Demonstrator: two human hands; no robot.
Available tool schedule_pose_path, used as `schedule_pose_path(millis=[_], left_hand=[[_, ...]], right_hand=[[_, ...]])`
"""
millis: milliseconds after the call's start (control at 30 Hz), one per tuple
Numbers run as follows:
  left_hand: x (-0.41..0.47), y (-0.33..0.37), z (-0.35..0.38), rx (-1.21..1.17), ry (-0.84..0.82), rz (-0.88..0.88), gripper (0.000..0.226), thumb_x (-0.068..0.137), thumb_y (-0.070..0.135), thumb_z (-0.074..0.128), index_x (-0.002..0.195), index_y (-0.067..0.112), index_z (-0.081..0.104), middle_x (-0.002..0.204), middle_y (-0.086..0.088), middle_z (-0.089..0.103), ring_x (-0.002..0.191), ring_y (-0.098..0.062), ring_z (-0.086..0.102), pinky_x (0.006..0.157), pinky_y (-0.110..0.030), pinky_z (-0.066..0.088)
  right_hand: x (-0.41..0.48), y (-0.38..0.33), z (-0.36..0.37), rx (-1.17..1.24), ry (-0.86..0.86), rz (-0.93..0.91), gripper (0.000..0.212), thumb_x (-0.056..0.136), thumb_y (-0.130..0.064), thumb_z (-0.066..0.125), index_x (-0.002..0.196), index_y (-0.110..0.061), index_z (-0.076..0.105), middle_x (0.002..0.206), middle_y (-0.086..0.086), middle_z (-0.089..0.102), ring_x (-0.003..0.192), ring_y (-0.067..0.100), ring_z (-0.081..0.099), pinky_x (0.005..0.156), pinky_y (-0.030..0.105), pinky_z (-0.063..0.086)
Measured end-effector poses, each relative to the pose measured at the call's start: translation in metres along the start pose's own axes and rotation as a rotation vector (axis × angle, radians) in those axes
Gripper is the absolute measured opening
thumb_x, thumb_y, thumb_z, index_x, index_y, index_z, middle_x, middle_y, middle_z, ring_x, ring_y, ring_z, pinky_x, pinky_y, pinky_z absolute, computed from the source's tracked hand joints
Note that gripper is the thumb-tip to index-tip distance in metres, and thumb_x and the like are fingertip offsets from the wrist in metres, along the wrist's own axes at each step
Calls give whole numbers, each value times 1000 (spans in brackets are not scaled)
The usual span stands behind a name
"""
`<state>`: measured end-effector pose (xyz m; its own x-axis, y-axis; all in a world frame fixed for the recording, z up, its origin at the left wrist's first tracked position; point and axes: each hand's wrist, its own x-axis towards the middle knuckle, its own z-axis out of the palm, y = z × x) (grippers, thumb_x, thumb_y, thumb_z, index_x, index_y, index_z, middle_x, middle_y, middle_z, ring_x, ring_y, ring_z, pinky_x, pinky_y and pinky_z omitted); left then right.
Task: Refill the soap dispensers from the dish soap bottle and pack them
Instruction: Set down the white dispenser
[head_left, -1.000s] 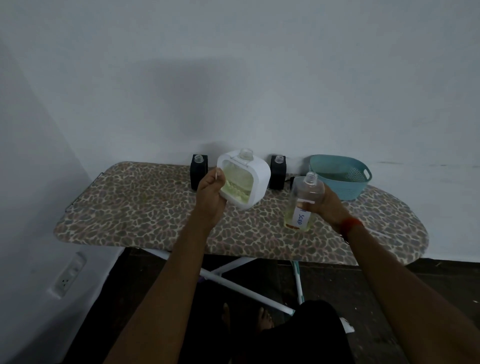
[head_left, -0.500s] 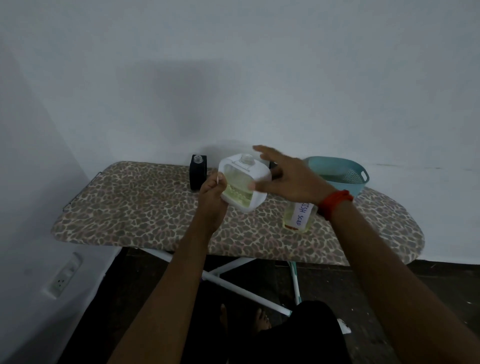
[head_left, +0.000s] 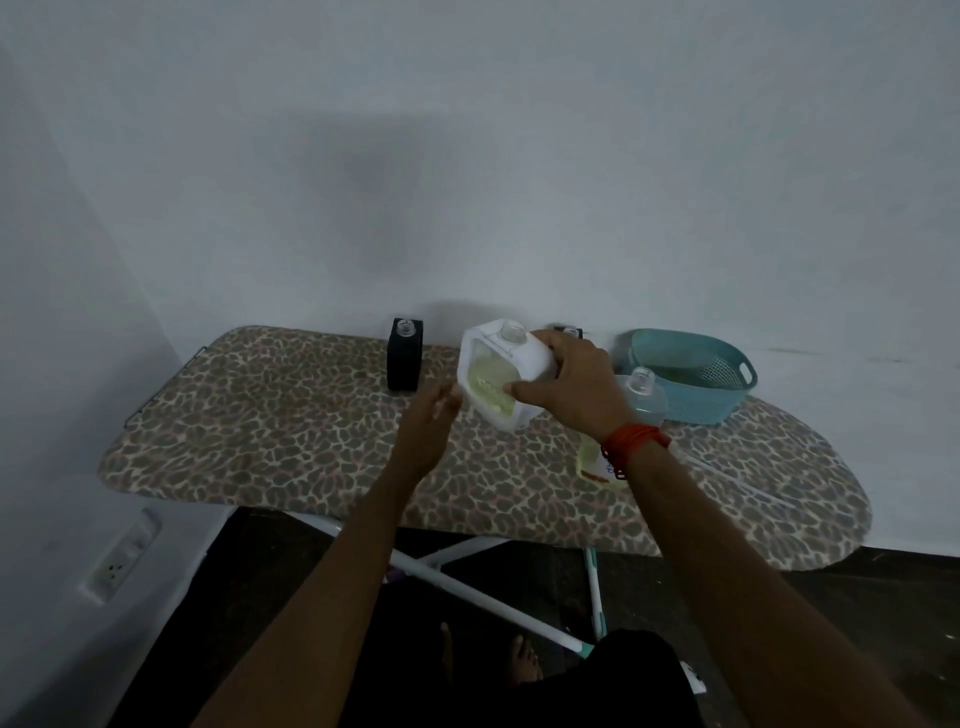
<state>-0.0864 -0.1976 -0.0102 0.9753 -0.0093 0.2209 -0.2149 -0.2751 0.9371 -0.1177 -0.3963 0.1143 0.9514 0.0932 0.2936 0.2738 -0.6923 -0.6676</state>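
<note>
Clasping the white soap dispenser (head_left: 498, 374), long axis tilted, neck up: right grip (head_left: 576, 389); left grip (head_left: 426, 431) slack beside it.

Ironing board (head_left: 260, 415) open on the left — black dispenser (head_left: 405, 364), basket (head_left: 696, 402) line the back.

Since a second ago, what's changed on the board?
The right grip set the dish soap bottle down on the ironing board and took hold of the white soap dispenser; the left grip let it go. Black dispenser and teal basket stayed put.
</note>
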Motion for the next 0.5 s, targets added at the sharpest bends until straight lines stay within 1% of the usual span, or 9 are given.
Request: schedule_pose_path(millis=[33,67,100,133,200,300,333,400,500], left_hand=[[3,-15,1,184,-4,-26,57,93,60,48,126,14,59,126,-7,61,114,-19,57,102,-41,44],[5,-32,2,344,-5,-62,56,95,48,53,137,12,51,140,-10,52,129,-23,48,111,-40,35],[5,-48,3,474,-1,-89,58,97,36,56,145,9,41,151,-11,40,139,-25,36,117,-38,25],[5,-62,4,572,-7,-85,62,97,30,55,149,7,32,156,-13,31,145,-26,27,119,-37,18],[5,-81,5,728,-66,-73,70,97,34,52,152,4,23,160,-15,22,148,-28,18,122,-38,12],[8,-87,10,819,-107,-119,78,96,47,43,155,6,13,163,-11,11,150,-26,7,123,-41,4],[9,-87,12,845,-116,-122,78,96,49,40,155,7,11,163,-10,8,151,-26,4,123,-42,2],[9,-85,14,877,-132,-135,78,97,51,37,155,8,8,164,-9,4,151,-26,1,122,-40,-2],[8,-86,14,869,-132,-149,79,97,53,35,156,9,6,164,-8,2,151,-24,-1,121,-38,-6]], right_hand=[[6,3,3,-1,27,20,63,70,-29,89,126,-14,65,115,-1,67,95,7,56,67,4,38],[11,6,7,7,55,42,61,70,-28,89,124,-14,65,114,0,68,95,9,56,70,9,41],[17,8,11,16,82,67,60,70,-27,89,123,-13,64,113,1,67,95,10,56,73,16,45],[23,10,17,27,104,96,60,70,-26,88,123,-12,64,112,1,67,94,11,56,74,21,46],[36,14,32,39,139,153,60,71,-26,87,124,-12,63,110,0,65,94,11,55,75,25,46],[58,24,61,44,163,194,63,72,-31,85,127,-12,61,116,4,68,100,19,62,79,31,52],[66,28,71,40,176,205,63,73,-32,84,128,-12,60,117,6,68,103,23,64,81,31,52],[80,32,87,30,204,222,61,76,-31,82,129,-11,59,118,7,67,107,26,63,81,28,47],[99,37,104,60,238,248,59,78,-29,81,129,-10,58,118,9,67,106,26,63,76,26,43]])
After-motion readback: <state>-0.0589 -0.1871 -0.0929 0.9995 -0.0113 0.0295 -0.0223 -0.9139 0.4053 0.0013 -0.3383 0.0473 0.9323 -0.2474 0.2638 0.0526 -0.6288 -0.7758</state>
